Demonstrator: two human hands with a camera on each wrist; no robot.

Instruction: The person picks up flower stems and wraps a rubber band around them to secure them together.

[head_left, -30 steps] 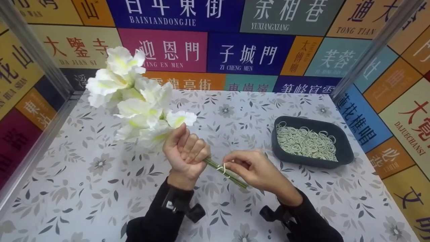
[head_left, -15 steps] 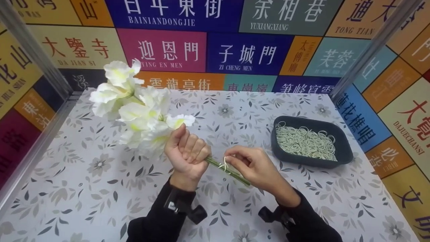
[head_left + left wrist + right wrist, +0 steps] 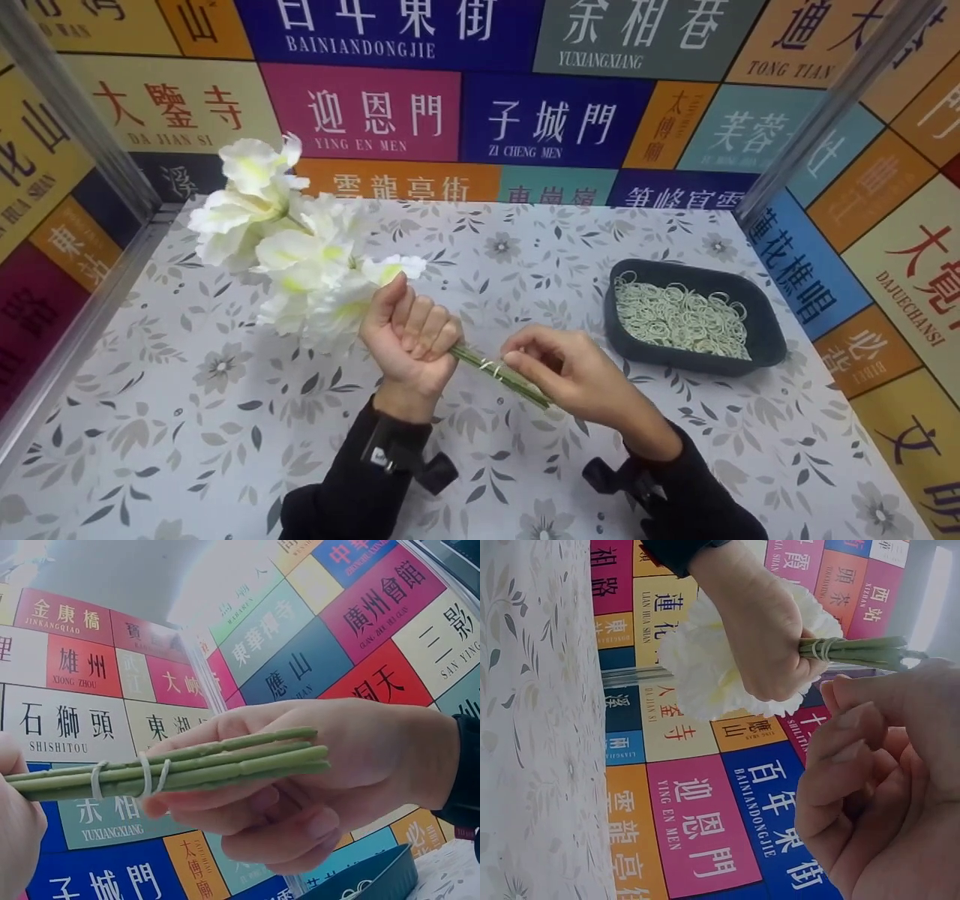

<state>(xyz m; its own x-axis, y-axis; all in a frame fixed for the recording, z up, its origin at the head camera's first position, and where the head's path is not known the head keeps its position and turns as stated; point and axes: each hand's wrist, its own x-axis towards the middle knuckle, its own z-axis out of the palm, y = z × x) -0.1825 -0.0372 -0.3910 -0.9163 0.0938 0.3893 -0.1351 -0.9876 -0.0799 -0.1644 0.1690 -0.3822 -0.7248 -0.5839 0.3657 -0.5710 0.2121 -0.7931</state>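
My left hand [image 3: 412, 341] grips a bunch of white artificial flowers [image 3: 304, 251] by the green stems [image 3: 521, 386]. The blooms spread beyond the thumb side, and the stem ends stick out towards the right. Pale rubber bands [image 3: 147, 774] loop around the stems outside the fist, seen closely in the left wrist view. Beside the stems is my right hand [image 3: 570, 375], its fingers loosely bent with nothing between them. In the right wrist view the fingers [image 3: 836, 780] are bent and hold no band. In the left wrist view this hand lies behind the stems.
A dark tub [image 3: 686, 364] full of loose pale rubber bands [image 3: 682, 319] stands at the right on the table with a leaf-patterned cover [image 3: 225, 435]. Panels with coloured sign-like blocks [image 3: 555, 120] enclose the back and sides.
The right fingers were pulling a loop of rubber band up from the stems. That loop has been let go and now lies against the stems. The flowers have shifted slightly left and dipped.
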